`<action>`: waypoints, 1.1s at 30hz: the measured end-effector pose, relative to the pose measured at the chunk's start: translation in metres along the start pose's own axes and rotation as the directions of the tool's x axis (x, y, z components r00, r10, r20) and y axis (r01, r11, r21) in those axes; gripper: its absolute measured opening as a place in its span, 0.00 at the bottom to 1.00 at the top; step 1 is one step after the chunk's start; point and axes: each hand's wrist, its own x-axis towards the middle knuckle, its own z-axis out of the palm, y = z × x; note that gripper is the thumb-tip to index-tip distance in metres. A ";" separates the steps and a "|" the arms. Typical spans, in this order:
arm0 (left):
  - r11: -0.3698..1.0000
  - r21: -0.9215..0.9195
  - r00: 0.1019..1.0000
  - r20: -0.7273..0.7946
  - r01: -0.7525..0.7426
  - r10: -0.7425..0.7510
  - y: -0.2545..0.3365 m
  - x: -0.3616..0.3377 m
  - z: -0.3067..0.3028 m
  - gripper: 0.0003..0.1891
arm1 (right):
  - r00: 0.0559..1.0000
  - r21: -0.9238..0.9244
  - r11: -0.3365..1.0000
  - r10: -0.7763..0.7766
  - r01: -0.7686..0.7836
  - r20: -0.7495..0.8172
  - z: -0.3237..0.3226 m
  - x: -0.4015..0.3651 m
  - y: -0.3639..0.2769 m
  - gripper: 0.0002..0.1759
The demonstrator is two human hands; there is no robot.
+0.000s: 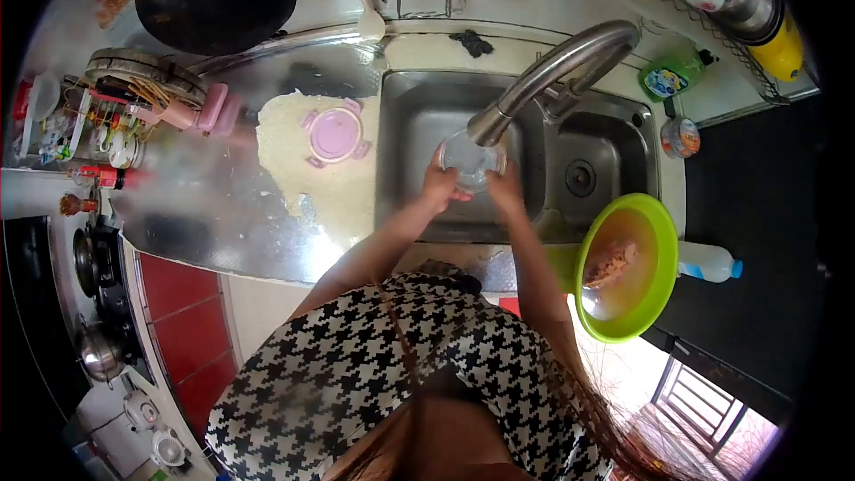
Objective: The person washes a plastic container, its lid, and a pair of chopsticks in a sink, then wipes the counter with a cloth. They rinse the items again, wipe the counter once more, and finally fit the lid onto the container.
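Both my hands hold a clear round bowl (pixel 473 163) under the spout of the metal faucet (pixel 554 67), above the left basin of the sink (pixel 410 93). My left hand (pixel 442 185) is closed on the bowl's left side. My right hand (pixel 505 185) grips its right side. The faucet's end hides part of the bowl's far rim. A pink round lid (pixel 335 134) with side clips lies on the pale patch of the counter, left of the sink.
A green basin (pixel 663 254) with reddish contents stands at the right, beside a white bottle (pixel 708 262). Green dish soap (pixel 670 77) is behind the right sink bowl (pixel 614 138). A black wok (pixel 215 0) sits at the back left, near a pale spoon (pixel 365 9).
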 end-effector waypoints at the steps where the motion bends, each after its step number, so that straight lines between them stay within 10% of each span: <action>1: 1.000 0.000 1.000 -0.003 -0.002 0.002 0.002 0.003 -0.001 0.35 | 0.996 -0.112 0.992 -0.070 0.064 -0.053 -0.007 -0.003 -0.005 0.25; 5: 0.995 -0.034 0.995 0.035 0.099 -0.098 0.004 0.024 -0.011 0.35 | 0.995 -0.017 0.999 -0.029 0.027 -0.095 -0.051 -0.009 -0.051 0.23; 8: 0.995 -0.020 0.995 0.036 0.093 -0.093 0.013 0.015 -0.005 0.35 | 0.954 0.085 0.995 0.022 -0.050 0.299 -0.061 -0.005 -0.063 0.18; 13: 0.998 -0.044 0.997 -0.067 0.040 -0.043 0.013 0.008 -0.004 0.35 | 0.859 -0.592 0.657 -0.175 0.466 0.481 -0.088 -0.013 -0.088 0.13; 22: 0.993 0.052 0.989 -0.098 -0.105 0.109 0.008 0.008 -0.002 0.37 | 0.806 -0.586 0.586 -0.223 0.560 0.548 -0.010 0.026 -0.095 0.11; 25: 0.993 0.096 0.997 -0.051 0.070 -0.065 0.016 -0.002 0.005 0.37 | 0.754 -0.560 0.514 -0.345 0.650 0.559 0.000 0.031 -0.096 0.13; 28: 0.992 0.099 0.997 -0.006 -0.072 0.073 0.003 0.008 0.004 0.36 | 0.890 0.182 0.900 -0.424 0.395 0.167 0.138 0.103 0.075 0.16; 29: 0.985 0.101 0.989 -0.014 -0.143 0.145 -0.011 0.023 -0.002 0.36 | 0.889 0.177 0.899 -0.429 0.402 0.161 0.133 0.102 0.063 0.16; 31: 0.970 0.093 0.974 -0.011 -0.226 0.228 -0.008 0.026 0.003 0.35 | 0.929 -0.576 0.759 -0.101 0.303 0.356 0.103 0.083 0.006 0.25; 33: 0.998 -0.012 0.998 0.001 -0.069 0.069 0.026 -0.007 0.015 0.35 | 0.915 -0.317 0.948 0.163 -0.041 0.370 0.021 0.042 -0.079 0.27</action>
